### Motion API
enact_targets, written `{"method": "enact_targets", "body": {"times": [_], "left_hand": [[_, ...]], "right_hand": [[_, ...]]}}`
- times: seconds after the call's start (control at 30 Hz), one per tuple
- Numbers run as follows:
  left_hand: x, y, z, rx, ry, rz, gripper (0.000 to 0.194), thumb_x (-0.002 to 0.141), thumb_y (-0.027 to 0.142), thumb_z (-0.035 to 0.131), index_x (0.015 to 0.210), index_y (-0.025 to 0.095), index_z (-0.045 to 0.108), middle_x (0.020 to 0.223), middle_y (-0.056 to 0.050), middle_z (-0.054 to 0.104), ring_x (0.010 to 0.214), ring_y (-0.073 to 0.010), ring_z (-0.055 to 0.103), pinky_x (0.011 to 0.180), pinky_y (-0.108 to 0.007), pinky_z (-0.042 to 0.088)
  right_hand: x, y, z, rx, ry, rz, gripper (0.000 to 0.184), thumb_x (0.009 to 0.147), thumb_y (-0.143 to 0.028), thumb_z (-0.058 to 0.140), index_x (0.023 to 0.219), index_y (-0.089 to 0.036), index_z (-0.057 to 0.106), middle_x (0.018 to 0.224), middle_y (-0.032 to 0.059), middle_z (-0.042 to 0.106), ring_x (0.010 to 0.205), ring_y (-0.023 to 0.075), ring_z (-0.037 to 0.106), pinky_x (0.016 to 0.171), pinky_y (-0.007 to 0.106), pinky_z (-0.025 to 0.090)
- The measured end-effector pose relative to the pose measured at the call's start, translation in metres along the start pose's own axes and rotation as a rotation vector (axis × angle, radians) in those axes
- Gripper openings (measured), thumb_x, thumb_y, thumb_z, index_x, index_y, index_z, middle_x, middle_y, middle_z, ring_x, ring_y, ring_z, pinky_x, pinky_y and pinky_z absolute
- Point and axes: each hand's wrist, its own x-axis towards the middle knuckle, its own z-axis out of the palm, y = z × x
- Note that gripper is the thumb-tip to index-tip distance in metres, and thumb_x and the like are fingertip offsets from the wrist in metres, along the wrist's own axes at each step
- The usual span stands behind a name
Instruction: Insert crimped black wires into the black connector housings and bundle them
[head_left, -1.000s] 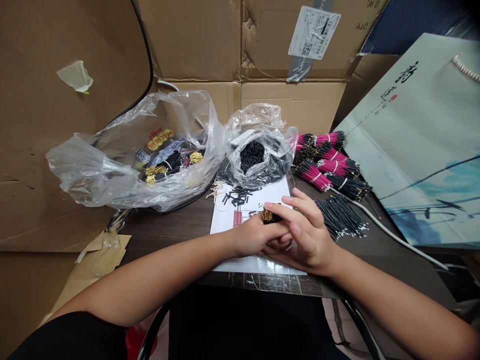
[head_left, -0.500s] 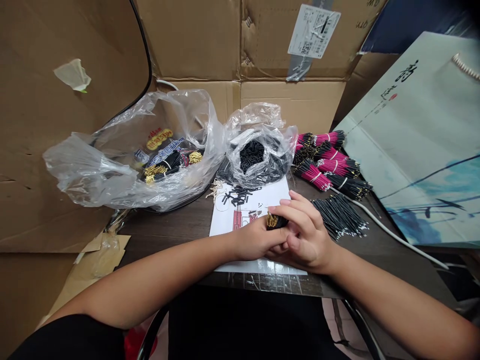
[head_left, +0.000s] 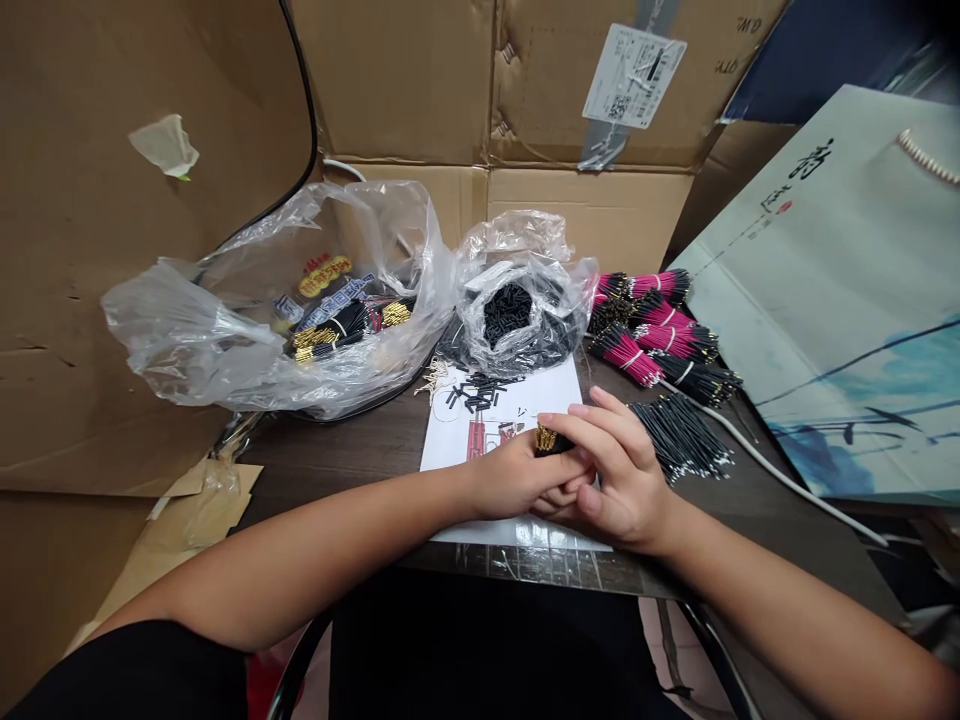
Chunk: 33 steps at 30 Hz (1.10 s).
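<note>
Left hand [head_left: 514, 480] and right hand [head_left: 622, 485] are closed together over a white printed sheet [head_left: 495, 420], both grasping a small bundle of black wires [head_left: 555, 444]. Its gold-coloured pin ends [head_left: 545, 437] protrude at the top of the left hand's fingers, and the right hand's fingers lie across it. Short black tubes [head_left: 480, 392] lie on the sheet's far portion, ahead of the hands. Directly beyond them sits a clear plastic bag [head_left: 525, 260] holding more black pieces. Further ahead and to the left, a larger clear plastic bag [head_left: 187, 320] contains black wire bundles with gold ends [head_left: 322, 335]. To the right of the hands, on the dark worktop [head_left: 337, 465], lies a loose bundle of black wires with pale ends [head_left: 681, 438]. Pink-sleeved wire bundles [head_left: 630, 355] lie beyond it, with a white cable [head_left: 780, 478] running alongside. A calligraphy-printed paper bag [head_left: 840, 300] leans at far right.
</note>
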Motion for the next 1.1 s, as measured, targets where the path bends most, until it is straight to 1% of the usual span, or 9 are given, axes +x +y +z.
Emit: {"method": "enact_targets", "body": {"times": [0.07, 0.17, 0.23, 0.33, 0.4, 0.5, 0.7, 0.9, 1.1], "left_hand": [[-0.003, 0.0, 0.001, 0.035, -0.012, 0.056, 0.048, 0.092, 0.055, 0.042, 0.062, 0.017, 0.037, 0.054, 0.004, 0.034, 0.048, -0.0071, 0.032, 0.047, -0.024, 0.028], [-0.009, 0.0, 0.001, 0.301, 0.006, 0.24, 0.041, 0.096, 0.045, 0.037, 0.067, 0.017, 0.039, 0.059, 0.003, 0.037, 0.054, -0.0084, 0.035, 0.054, -0.025, 0.032], [-0.011, -0.002, 0.0, 0.563, -0.028, 0.345, 0.034, 0.096, 0.038, 0.039, 0.069, 0.017, 0.041, 0.06, 0.003, 0.038, 0.056, -0.0086, 0.036, 0.057, -0.025, 0.032], [-0.011, -0.009, -0.003, 0.829, -0.137, 0.462, 0.019, 0.092, 0.027, 0.047, 0.076, 0.017, 0.046, 0.066, 0.002, 0.051, 0.061, -0.0098, 0.046, 0.062, -0.023, 0.037], [-0.009, -0.014, -0.005, 0.945, -0.177, 0.498, 0.002, 0.085, 0.018, 0.05, 0.087, 0.017, 0.051, 0.078, -0.001, 0.061, 0.07, -0.0125, 0.055, 0.066, -0.023, 0.041], [-0.007, -0.018, -0.007, 1.057, -0.184, 0.524, 0.018, 0.08, 0.014, 0.052, 0.098, 0.016, 0.055, 0.089, -0.004, 0.067, 0.079, -0.0162, 0.061, 0.069, -0.024, 0.045], [-0.006, -0.021, -0.009, 1.118, -0.149, 0.549, 0.025, 0.08, 0.015, 0.052, 0.104, 0.015, 0.057, 0.094, -0.004, 0.069, 0.084, -0.0184, 0.066, 0.071, -0.026, 0.048], [-0.004, -0.025, -0.015, 1.137, -0.094, 0.552, 0.028, 0.077, 0.013, 0.054, 0.105, 0.016, 0.058, 0.097, -0.004, 0.071, 0.086, -0.0175, 0.067, 0.073, -0.024, 0.05], [-0.005, -0.025, -0.018, 1.04, 0.004, 0.837, 0.014, 0.082, 0.014, 0.051, 0.094, 0.014, 0.059, 0.09, -0.005, 0.071, 0.079, -0.0143, 0.066, 0.07, -0.022, 0.05]], "right_hand": [[0.004, 0.003, -0.003, 0.024, -0.007, -0.025, 0.078, 0.081, -0.054, 0.061, 0.146, -0.044, 0.017, 0.141, 0.0045, 0.045, 0.124, 0.0255, 0.047, 0.109, 0.06, 0.036], [0.015, 0.011, -0.009, 0.131, 0.109, 0.086, 0.093, 0.076, -0.081, 0.038, 0.15, -0.03, 0.016, 0.146, 0.0118, 0.036, 0.13, 0.0353, 0.042, 0.106, 0.066, 0.033], [0.025, 0.02, -0.009, 0.121, 0.107, 0.253, 0.067, 0.088, -0.066, 0.035, 0.143, -0.027, 0.035, 0.142, 0.0114, 0.041, 0.129, 0.0332, 0.042, 0.105, 0.06, 0.035], [0.038, 0.033, 0.002, 0.038, -0.191, 0.357, 0.028, 0.093, -0.033, 0.047, 0.114, -0.024, 0.061, 0.117, 0.0088, 0.059, 0.112, 0.0256, 0.051, 0.098, 0.047, 0.041], [0.046, 0.037, 0.015, 0.032, -0.417, 0.315, 0.021, 0.092, -0.032, 0.05, 0.102, -0.021, 0.066, 0.104, 0.0082, 0.061, 0.1, 0.0231, 0.052, 0.089, 0.041, 0.043], [0.056, 0.036, 0.037, 0.021, -0.598, 0.276, 0.022, 0.09, -0.036, 0.055, 0.099, -0.02, 0.067, 0.093, 0.0072, 0.061, 0.091, 0.0214, 0.05, 0.082, 0.037, 0.042], [0.065, 0.034, 0.067, -0.07, -0.679, 0.359, 0.016, 0.08, -0.031, 0.069, 0.092, -0.019, 0.067, 0.088, 0.0044, 0.063, 0.085, 0.0194, 0.052, 0.074, 0.032, 0.035], [0.061, 0.036, 0.076, -0.132, -0.681, 0.367, 0.006, 0.082, -0.019, 0.063, 0.076, -0.019, 0.063, 0.08, 0.003, 0.063, 0.077, 0.0184, 0.049, 0.069, 0.033, 0.027], [0.06, 0.036, 0.075, -0.159, -0.658, 0.278, 0.01, 0.085, -0.015, 0.054, 0.075, -0.016, 0.056, 0.08, 0.0061, 0.059, 0.076, 0.0187, 0.042, 0.067, 0.033, 0.029]]}}
